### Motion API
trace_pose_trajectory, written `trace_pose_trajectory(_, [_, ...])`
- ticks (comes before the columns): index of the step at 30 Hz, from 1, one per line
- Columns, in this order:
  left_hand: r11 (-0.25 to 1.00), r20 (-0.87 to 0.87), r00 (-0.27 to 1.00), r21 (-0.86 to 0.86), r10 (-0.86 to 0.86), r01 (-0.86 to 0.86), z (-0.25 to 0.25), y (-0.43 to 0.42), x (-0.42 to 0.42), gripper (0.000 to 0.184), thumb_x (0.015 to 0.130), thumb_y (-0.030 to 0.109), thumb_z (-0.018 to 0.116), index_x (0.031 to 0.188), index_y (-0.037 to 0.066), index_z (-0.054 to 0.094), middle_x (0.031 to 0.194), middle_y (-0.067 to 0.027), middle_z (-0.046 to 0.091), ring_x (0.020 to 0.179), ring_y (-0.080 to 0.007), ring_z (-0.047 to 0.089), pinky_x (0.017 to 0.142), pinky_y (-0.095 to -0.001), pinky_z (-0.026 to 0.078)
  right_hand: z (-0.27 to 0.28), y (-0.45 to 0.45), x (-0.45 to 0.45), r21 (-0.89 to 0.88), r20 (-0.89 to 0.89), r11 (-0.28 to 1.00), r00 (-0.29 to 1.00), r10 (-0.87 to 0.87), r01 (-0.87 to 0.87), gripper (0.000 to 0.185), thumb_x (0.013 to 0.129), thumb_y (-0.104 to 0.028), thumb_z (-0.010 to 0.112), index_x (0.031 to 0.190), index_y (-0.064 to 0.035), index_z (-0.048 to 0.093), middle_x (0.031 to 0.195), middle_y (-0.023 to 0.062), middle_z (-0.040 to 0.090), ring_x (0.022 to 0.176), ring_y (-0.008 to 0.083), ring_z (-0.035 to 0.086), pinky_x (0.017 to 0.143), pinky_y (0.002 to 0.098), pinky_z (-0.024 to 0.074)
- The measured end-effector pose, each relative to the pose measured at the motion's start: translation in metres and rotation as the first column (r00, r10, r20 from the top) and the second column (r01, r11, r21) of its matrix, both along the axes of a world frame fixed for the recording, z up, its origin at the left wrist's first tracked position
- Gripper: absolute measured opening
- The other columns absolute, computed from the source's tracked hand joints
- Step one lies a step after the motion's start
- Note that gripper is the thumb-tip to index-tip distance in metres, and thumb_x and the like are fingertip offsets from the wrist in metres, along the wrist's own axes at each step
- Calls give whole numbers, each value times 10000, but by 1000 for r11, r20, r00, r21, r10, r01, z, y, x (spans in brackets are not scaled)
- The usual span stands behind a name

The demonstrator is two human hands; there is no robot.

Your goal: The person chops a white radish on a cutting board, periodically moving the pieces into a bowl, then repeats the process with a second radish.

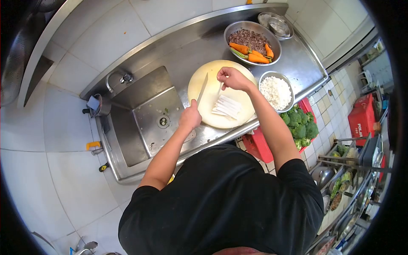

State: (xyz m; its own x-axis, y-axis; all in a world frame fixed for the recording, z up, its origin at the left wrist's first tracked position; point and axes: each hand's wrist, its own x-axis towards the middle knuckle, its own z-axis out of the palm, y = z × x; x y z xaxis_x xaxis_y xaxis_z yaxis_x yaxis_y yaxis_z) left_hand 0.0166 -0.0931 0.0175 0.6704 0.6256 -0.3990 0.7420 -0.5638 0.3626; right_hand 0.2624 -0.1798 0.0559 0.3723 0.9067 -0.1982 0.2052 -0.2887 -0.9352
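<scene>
My left hand (191,117) is closed round the handle of a knife (203,88), whose blade points up over the left part of a round, pale yellow cutting board (208,70). Over the upper middle of the board, my right hand (233,79) pinches a thin white strip (220,89) that hangs below the fingers. Several white strips (227,106) lie side by side on the board, beneath my right hand. A steel bowl of small white pieces (275,92) stands beside my right forearm.
A sink (163,121) with a tap (126,78) is at left. Behind the board stands a bowl (227,36) with carrots (257,57) and brownish chopped pieces. Broccoli (301,124) sits in a red crate (259,145) below the counter edge. Shelves with trays (340,163) are at right.
</scene>
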Motion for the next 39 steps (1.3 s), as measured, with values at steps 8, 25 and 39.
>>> trace_pose_trajectory(8, [999, -2, 1000, -48, 19, -19, 14, 0, 2, 389, 939, 93, 513, 1312, -2, 457, 1070, -342, 708, 1040, -486, 701, 906, -567, 543, -58, -23, 0, -390, 552, 914, 765, 332, -114, 176, 910, -171, 599, 974, -63, 722, 964, 171, 743, 948, 348, 708, 846, 439, 556])
trace_pose_trajectory(25, [999, -4, 999, -1, -33, 33, 13, 3, 3, 316, 942, 101, 507, 1244, 15, 469, 1045, -335, 706, 1033, -491, 696, 891, -576, 536, -86, -62, -85, -356, 732, 903, 673, 109, 240, 1214, 739, -780, 733, 1515, 78, 368, 1391, 219, 500, 1315, 355, 465, 1079, 493, 393])
trace_pose_trajectory(39, [990, -33, 993, 72, -117, 119, 6, -4, 2, 282, 962, 140, 512, 1222, 35, 476, 1006, -334, 708, 978, -510, 698, 860, -601, 534, -93, -51, -77, -426, 724, 876, 665, 181, 226, 1187, 665, -862, 721, 1368, 71, 514, 1331, 202, 512, 1278, 357, 479, 1054, 519, 404])
